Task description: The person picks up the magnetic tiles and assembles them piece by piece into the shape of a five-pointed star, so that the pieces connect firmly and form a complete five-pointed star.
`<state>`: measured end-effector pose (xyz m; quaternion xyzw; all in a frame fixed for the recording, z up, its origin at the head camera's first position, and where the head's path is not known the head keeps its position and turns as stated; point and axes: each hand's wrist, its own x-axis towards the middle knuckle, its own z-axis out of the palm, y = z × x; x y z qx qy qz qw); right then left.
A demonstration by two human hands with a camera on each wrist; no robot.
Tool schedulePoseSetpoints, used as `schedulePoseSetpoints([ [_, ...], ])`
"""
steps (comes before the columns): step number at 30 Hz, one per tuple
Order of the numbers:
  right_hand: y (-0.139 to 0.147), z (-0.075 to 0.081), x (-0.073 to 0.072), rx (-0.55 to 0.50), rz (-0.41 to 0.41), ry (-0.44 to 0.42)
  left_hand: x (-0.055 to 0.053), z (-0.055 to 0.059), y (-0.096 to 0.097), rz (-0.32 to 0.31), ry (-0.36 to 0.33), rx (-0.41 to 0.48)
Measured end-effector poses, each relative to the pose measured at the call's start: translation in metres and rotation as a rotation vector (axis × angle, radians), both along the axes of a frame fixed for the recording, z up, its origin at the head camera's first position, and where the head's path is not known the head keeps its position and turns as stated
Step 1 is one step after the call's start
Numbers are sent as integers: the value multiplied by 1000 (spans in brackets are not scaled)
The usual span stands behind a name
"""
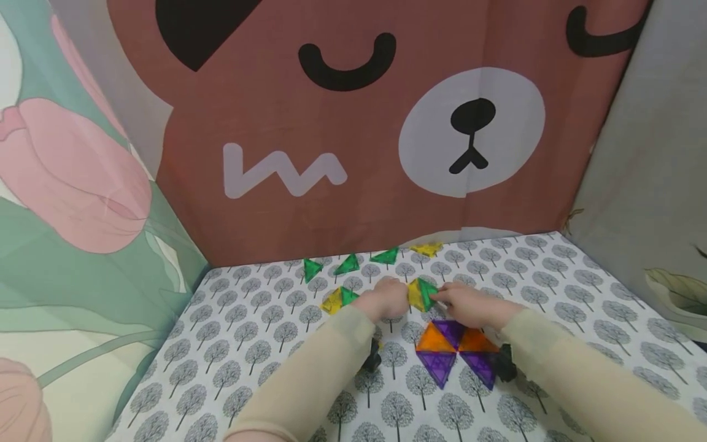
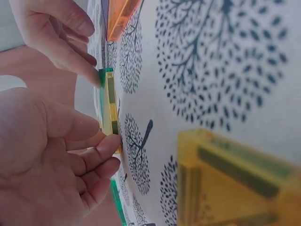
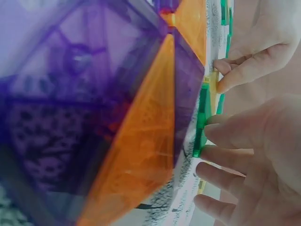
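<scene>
A yellow triangle magnetic tile and a green triangle magnetic tile lie edge to edge on the cloth, between the two hands. My left hand pinches the yellow one between thumb and fingers at its left side. From the other side, my right hand holds the green tile's corner with thumb and index finger, the remaining fingers spread in the right wrist view. Just nearer than the right hand is a joined group of orange tiles and purple tiles. The right wrist partly covers its right side.
Left of the left hand sits another yellow tile beside a green tile. Along the back wall lie several green tiles and a yellow tile. One yellow tile is close under the left wrist. A tree-print cloth covers the surface.
</scene>
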<state>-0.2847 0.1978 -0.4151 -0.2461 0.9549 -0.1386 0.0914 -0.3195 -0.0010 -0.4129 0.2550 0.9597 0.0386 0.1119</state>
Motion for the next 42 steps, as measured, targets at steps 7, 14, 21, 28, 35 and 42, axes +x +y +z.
schedulePoseSetpoints([
  [7,-15,24,-24,-33,9,-69,-2,11,-23,159,-183,323],
  [14,-49,53,-49,-107,21,-117,-29,34,-86,388,-82,434],
  [21,-92,41,-79,-149,34,-172,-53,32,-151,648,-43,503],
  [28,-131,23,-98,-175,-16,-161,-60,13,-160,617,-52,429],
  [35,-159,7,-107,-179,-54,-202,-60,4,-151,624,-97,395],
  [42,-168,-1,-113,-153,-81,-259,-63,1,-152,607,-112,343],
])
